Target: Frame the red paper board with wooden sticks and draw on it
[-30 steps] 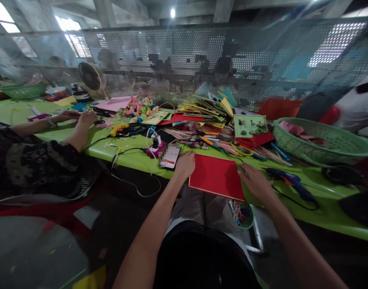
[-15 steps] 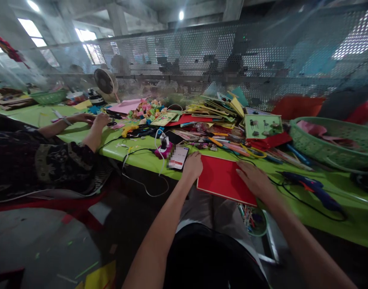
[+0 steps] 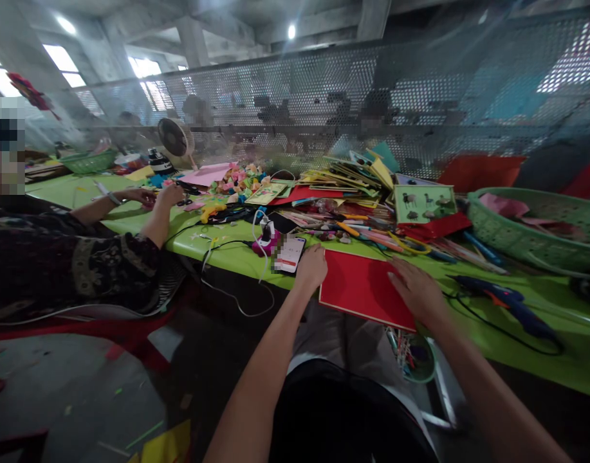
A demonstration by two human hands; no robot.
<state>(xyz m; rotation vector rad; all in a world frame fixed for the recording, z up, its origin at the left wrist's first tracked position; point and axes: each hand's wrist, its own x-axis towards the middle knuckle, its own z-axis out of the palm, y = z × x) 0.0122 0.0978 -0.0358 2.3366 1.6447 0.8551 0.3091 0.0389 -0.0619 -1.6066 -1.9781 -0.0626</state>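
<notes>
A flat red board (image 3: 359,286) with a pale edge lies over the front edge of the green table, partly above my lap. My left hand (image 3: 313,267) is closed around its left side near the far corner; the fingertips are mostly hidden. Across the right side of the board rests my right hand (image 3: 417,289), open, its fingers stretched out over the red surface. Just left of my left hand is a phone (image 3: 291,256) with a lit screen. To the right of my right hand, a dark blue glue gun (image 3: 514,305) lies on its side.
Pencils and sticks (image 3: 367,231) are heaped behind the board, near a small framed animal picture (image 3: 424,202). A green basket (image 3: 536,247) stands at right. A purple power adapter (image 3: 266,243) trails cables. At left, a co-worker's hands (image 3: 166,193) work over the table (image 3: 183,241).
My right hand has slid slightly to the right on the board. My left hand keeps its place. The whole view has shifted a little.
</notes>
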